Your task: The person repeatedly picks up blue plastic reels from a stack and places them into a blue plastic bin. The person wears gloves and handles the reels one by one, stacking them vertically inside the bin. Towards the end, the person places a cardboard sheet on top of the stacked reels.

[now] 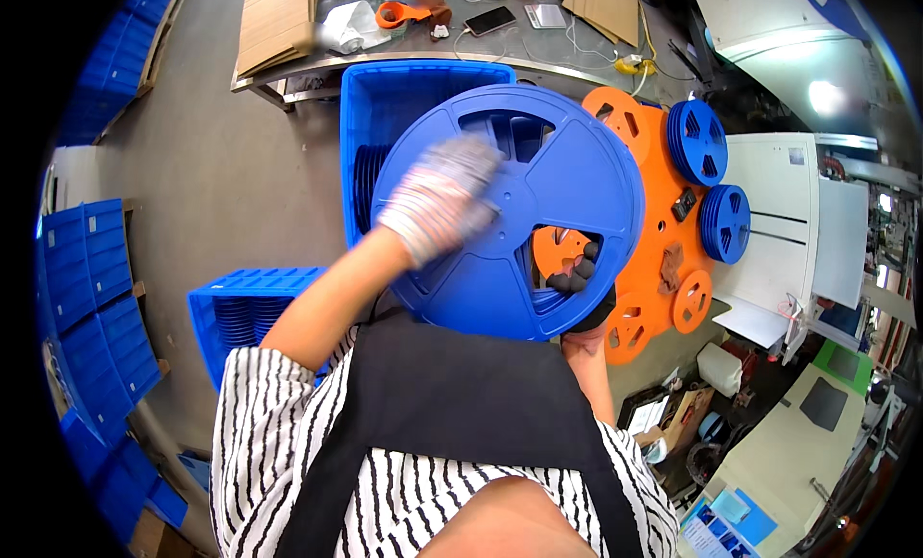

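Note:
A large blue plastic reel (567,188), with openings between its spokes, is held up in front of my chest. My right hand (577,274), in a dark glove, grips it at the lower right, fingertips curling through an opening. Over the reel's left half is my left hand (444,198), in a pale striped glove; motion smears its fingers, and whether it touches the face I cannot tell. Behind the reel stands a blue bin (385,82) with black-looking discs upright inside.
An orange table (649,241) at right carries orange reels (692,301) and stacks of blue reels (697,143). A second blue bin (260,284) of reels is at lower left. The metal workbench (423,47) ahead holds cardboard, a phone (490,21) and an orange tape dispenser (396,15).

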Motion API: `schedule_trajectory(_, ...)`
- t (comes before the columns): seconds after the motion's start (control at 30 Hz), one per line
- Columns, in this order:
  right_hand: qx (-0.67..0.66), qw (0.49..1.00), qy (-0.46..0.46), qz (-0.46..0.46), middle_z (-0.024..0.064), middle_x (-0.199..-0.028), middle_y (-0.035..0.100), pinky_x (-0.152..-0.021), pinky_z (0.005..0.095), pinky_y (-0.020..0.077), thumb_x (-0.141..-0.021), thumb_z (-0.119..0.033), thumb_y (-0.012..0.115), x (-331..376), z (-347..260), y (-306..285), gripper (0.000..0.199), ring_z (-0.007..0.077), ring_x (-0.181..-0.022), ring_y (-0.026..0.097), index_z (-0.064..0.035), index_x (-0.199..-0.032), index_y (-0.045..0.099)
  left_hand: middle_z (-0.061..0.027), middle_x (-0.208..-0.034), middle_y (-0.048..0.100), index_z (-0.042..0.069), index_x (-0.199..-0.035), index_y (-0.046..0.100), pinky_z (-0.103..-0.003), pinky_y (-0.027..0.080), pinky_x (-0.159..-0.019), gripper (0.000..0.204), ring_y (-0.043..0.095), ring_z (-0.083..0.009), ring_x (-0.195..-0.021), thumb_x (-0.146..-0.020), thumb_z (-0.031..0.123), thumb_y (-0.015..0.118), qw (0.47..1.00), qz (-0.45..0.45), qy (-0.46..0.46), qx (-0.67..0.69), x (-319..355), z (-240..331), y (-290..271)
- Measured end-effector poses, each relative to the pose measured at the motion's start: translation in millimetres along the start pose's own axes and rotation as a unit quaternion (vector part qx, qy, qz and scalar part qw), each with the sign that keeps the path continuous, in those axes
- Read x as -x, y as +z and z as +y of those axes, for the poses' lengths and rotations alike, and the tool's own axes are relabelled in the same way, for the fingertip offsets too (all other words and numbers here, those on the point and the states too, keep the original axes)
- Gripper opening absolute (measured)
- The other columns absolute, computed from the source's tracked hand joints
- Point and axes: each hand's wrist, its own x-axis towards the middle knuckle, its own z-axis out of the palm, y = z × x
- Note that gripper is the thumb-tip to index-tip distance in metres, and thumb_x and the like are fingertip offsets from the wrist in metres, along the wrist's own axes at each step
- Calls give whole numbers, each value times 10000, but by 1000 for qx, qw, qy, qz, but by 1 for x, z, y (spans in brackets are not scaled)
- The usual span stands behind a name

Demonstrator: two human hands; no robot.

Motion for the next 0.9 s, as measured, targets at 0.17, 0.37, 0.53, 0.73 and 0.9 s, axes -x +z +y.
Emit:
schedule_trajectory(0.17, 40, 991, -18, 124, -17, -773, 597, -678, 279, 459, -957, -211, 517, -6, -8, 13, 356, 117, -660, 575, 20, -1228, 512, -155, -1478, 401, 61, -1417, 423, -516, 208, -1173, 717, 319, -367, -1399, -820, 410, 616, 985, -116, 81, -98, 64, -68, -17)
schedule_trajectory(0.37, 79, 983, -57, 155, -49, -736, 466, -683, 277, 454, -950, -196, 512, -17, -25, -10, 375, 75, -633, 504, 47, -1233, 478, -121, -1366, 509, 100, -1343, 495, -563, 222, -1157, 791, 409, -338, -1340, -686, 502, 677, 964, -157, 215, -5, 75, -61, -16)
schedule_trajectory(0.53, -23, 998, 16, 54, 90, -1030, 657, -860, 379, 490, -957, -227, 538, -31, -35, -11, 482, 213, -880, 651, 76, -1318, 435, -138, -1226, 583, 69, -1166, 575, -474, 392, -1090, 364, 511, -322, -1253, -805, 106, 549, 972, -41, 208, -98, 79, -62, 3)
schedule_trajectory(0.73, 92, 991, 29, 92, 87, -1036, 644, -874, 408, 481, -970, -383, 550, -51, -41, 42, 561, 216, -874, 623, 54, -1312, 469, -135, -1315, 557, 60, -1193, 579, -391, 503, -959, 362, 513, -321, -1262, -835, 86, 535, 990, -83, 113, -29, 81, -64, 4)
schedule_trajectory(0.9, 250, 958, 12, 142, 27, -889, 592, -771, 324, 477, -999, -380, 512, -47, -58, 46, 471, 153, -778, 564, 24, -1242, 528, -129, -1165, 649, 70, -1126, 612, -340, 540, -856, 212, 648, -235, -1067, -919, 29, 596, 751, -50, -235, 616, 96, -64, 8)
